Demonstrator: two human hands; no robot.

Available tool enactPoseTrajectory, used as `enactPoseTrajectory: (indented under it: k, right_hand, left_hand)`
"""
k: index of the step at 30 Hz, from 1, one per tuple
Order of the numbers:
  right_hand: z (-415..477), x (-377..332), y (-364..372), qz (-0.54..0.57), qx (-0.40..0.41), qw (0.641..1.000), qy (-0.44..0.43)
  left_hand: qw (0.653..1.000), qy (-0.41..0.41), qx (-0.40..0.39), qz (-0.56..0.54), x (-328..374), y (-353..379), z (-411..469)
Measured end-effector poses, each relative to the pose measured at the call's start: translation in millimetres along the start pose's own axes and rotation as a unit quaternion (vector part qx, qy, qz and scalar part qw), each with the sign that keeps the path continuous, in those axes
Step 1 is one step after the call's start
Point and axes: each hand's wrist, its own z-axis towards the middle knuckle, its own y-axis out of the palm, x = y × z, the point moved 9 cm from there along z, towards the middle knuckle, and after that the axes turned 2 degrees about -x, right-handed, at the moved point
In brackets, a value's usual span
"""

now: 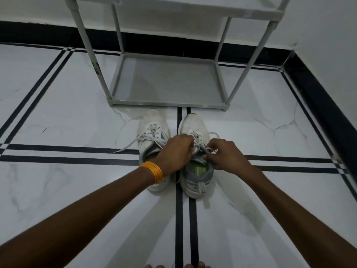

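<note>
Two white sneakers stand side by side on the tiled floor, toes pointing away from me. The left sneaker (152, 130) has its laces loose, one end trailing to the left. Over the right sneaker (195, 124), which has a green insole, both hands work at the laces. My left hand (176, 151), with an orange bangle on the wrist, has its fingers curled round a lace (197, 141). My right hand (225, 155) pinches another part of the lace near the tongue. My hands hide the middle of the right sneaker.
A grey shoe rack (168, 103) with a bare bottom shelf stands just beyond the sneakers, against the white wall. A black skirting runs along the back and right walls. My toes (177, 265) show at the bottom edge.
</note>
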Motion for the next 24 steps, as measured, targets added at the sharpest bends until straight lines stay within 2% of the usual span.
enactPoseTrajectory:
  k: [8,11,14,18,24]
  right_hand:
    - [-1.9,9.7,-7.5,0.214,0.036,0.976,0.025]
    - [0.6,7.5,-6.1,0.211,0.047,0.976,0.034]
    - [1.7,6.8,-12.0,0.198,0.081,0.976,0.045]
    - [4.6,5.7,-12.8,0.167,0.097,0.979,0.058]
    - [5.3,6.7,-10.2,0.117,0.112,0.986,0.045]
  left_hand:
    - [0.996,-0.048,-0.028,-0.073,-19.6,-4.1,1.7]
    - [0.988,-0.075,-0.038,-0.128,-21.7,-5.3,5.0]
    - [0.984,-0.076,-0.003,-0.159,-23.1,-15.9,8.9]
    - [0.990,-0.042,-0.007,-0.137,-18.4,-15.2,9.8]
    - [0.989,-0.050,0.020,-0.139,-24.1,-12.6,10.5]
